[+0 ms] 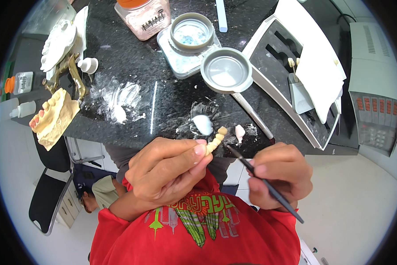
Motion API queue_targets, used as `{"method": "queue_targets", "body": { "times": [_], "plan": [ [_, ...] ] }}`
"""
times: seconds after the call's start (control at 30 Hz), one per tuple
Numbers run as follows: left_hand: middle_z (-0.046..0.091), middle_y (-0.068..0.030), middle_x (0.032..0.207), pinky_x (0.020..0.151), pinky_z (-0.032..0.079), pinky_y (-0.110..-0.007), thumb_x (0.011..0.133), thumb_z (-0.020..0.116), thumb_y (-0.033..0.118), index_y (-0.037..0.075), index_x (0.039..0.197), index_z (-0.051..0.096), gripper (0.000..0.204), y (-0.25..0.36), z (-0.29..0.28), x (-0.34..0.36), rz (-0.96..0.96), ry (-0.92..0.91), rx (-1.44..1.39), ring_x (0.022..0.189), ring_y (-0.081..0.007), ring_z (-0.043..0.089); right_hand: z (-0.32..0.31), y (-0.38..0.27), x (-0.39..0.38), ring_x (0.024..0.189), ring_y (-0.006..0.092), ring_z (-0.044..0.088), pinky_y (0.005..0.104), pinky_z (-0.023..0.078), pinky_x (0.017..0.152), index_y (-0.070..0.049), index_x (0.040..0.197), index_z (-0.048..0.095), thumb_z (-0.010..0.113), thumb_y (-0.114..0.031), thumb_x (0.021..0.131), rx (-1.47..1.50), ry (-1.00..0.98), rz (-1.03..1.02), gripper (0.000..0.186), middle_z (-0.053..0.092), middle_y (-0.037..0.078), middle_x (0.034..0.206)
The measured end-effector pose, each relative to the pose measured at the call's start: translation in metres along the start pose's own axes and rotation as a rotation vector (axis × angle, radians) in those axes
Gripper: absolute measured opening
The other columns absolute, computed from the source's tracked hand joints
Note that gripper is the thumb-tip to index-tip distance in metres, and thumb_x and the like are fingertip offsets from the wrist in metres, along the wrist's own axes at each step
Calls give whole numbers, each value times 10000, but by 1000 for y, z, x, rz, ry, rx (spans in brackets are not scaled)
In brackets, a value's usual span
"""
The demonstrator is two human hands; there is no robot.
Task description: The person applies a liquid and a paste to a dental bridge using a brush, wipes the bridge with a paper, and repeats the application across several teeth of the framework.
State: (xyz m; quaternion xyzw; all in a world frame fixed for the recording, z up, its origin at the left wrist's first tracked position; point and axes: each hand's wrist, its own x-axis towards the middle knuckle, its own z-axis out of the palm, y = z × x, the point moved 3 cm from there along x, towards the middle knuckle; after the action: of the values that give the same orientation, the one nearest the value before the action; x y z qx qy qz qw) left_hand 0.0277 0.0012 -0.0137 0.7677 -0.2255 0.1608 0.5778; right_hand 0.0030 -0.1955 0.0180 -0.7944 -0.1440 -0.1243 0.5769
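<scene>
My left hand pinches one end of a dental bridge, a short row of cream tooth crowns with a darker tan crown at its far end. In my right hand is a slim dark brush, gripped like a pen. Its tip points toward the bridge and stands a little to the right of it, apart from it. Just beyond the bridge, a pale bluish-white mound lies on the black counter, and a small pinkish-white lump sits to its right.
A grey round cup and a metal rod lie ahead. Behind are a lidded dish and a powder jar. At left stand a yellowish dental cast and a brass articulator; at right, a white case. A person is at lower left.
</scene>
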Motion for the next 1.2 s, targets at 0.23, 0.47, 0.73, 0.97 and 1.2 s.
{"method": "queue_targets", "body": {
  "times": [0.23,0.47,0.73,0.97,1.2],
  "plan": [
    [695,-144,877,555,568,-248,682,837,-69,-5,960,705,314,-2,1,-2,10,-4,10,689,-188,703,-16,4,-12,598,143,636,241,506,546,-16,858,590,746,-35,790,-155,5,160,172,661,130,751],
    [692,-141,888,551,559,-241,689,830,-77,-5,973,702,320,-3,1,-3,23,-6,7,686,-184,701,-14,2,-6,621,131,623,247,508,575,-19,859,580,717,-9,807,-214,-71,114,147,661,134,774],
    [698,-139,878,550,555,-248,675,840,-72,11,972,705,337,-4,1,-5,37,19,14,686,-188,700,-12,3,-5,611,166,653,247,507,537,-2,871,615,753,26,737,-187,-53,89,194,679,131,760],
    [705,-127,868,540,541,-241,650,848,-73,26,987,711,377,-4,3,-5,67,33,37,674,-184,688,1,0,4,613,191,672,256,527,531,-15,916,649,801,21,691,27,-77,31,274,691,124,801],
    [707,-123,854,524,525,-240,646,849,-53,7,981,719,364,-7,4,-6,95,37,29,662,-185,685,12,3,6,616,184,666,252,539,526,-21,905,663,801,27,669,-12,-55,-97,278,679,117,801]
  ]
}}
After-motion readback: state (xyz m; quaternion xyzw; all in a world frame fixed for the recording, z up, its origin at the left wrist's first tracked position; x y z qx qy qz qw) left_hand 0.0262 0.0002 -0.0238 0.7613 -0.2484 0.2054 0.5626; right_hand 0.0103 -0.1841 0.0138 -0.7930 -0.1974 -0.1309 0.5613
